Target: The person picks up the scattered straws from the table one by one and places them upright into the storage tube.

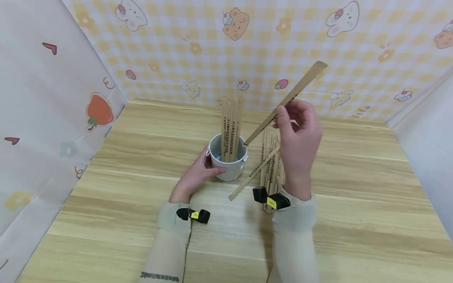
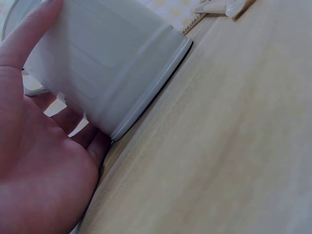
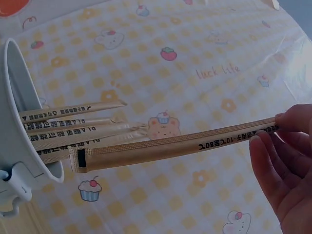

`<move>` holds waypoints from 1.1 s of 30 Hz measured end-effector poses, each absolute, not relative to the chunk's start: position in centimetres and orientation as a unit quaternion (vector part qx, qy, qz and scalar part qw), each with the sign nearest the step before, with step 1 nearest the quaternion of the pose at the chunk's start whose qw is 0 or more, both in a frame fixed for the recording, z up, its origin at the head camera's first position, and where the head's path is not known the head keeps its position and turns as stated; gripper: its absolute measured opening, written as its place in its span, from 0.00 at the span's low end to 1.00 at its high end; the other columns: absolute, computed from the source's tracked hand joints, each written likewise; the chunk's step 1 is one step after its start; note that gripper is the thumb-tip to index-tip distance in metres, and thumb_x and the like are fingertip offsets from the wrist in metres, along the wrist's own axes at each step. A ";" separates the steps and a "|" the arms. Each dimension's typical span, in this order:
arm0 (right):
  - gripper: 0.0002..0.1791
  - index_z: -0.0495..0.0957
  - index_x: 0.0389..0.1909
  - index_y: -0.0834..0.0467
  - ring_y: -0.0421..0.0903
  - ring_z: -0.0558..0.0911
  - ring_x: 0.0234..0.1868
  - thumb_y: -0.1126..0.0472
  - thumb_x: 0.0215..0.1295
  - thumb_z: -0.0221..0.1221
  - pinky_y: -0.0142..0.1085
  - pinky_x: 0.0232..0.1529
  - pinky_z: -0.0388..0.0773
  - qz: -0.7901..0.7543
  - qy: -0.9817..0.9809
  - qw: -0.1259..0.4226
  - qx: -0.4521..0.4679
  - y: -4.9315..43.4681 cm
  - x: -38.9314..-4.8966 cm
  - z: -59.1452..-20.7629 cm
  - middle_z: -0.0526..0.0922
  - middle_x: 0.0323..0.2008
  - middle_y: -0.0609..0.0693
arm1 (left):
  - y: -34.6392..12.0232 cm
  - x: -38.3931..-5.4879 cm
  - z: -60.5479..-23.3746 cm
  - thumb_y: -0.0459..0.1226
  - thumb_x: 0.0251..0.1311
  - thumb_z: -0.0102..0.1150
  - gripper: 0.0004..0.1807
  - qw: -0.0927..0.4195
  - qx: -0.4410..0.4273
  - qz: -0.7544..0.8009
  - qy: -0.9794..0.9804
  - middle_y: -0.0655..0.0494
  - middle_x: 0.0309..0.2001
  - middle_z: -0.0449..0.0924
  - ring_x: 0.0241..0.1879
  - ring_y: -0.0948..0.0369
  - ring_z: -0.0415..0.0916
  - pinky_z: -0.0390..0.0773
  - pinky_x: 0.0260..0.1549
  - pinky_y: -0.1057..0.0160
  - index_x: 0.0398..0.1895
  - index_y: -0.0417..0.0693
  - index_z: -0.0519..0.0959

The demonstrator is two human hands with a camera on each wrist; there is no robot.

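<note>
A paper-wrapped stick slants in the air over a wooden-topped table, its lower end at the rim of a white bucket; whether it touches the rim I cannot tell. From my distant post I see the right hand pinching it between thumb and fingertips, well up from that lower end, the grip closed only as far as the thin wrapper demands. Inside the bucket, a cluster of upright sticks stands with printed sides showing, their exact count lost in the overlap. Around the bucket's wall, the left hand holds on, thumb across the near side and fingers curled behind, as my left wrist view confirms. Just beside the bucket lie the loose sticks, partly hidden under the right forearm, with one crossing stick laid at an angle to them. I judge the work to be midway: a group in the bucket, one stick in hand but not yet in, and several on the wood left to handle. Behind it all hangs a yellow checked backdrop of cartoon animals.
</note>
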State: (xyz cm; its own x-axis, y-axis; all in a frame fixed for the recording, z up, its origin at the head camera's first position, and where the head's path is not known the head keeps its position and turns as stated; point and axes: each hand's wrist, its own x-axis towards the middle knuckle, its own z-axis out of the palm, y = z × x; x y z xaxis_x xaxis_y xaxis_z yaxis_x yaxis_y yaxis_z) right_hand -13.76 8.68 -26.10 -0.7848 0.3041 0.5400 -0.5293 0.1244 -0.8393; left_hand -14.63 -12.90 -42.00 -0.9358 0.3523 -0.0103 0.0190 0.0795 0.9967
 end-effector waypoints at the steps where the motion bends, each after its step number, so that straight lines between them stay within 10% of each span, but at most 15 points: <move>1: 0.08 0.75 0.37 0.66 0.52 0.75 0.28 0.66 0.58 0.57 0.33 0.29 0.77 0.655 -0.682 0.314 0.086 8.5 -13.8 -26.1 0.77 0.32 0.57 | -12.8 -14.5 -41.7 0.38 0.45 0.67 0.50 0.127 0.127 0.665 0.725 0.52 0.67 0.49 0.65 0.54 0.48 0.51 0.62 0.56 0.69 0.61 0.46; 33: 0.13 0.75 0.42 0.58 0.40 0.77 0.33 0.55 0.61 0.55 0.31 0.32 0.76 0.472 -0.856 0.176 0.115 7.0 -18.3 -33.1 0.80 0.34 0.48 | -12.7 -14.3 -41.2 0.38 0.45 0.66 0.49 0.120 0.126 0.657 0.734 0.52 0.66 0.53 0.64 0.56 0.51 0.52 0.62 0.58 0.68 0.59 0.47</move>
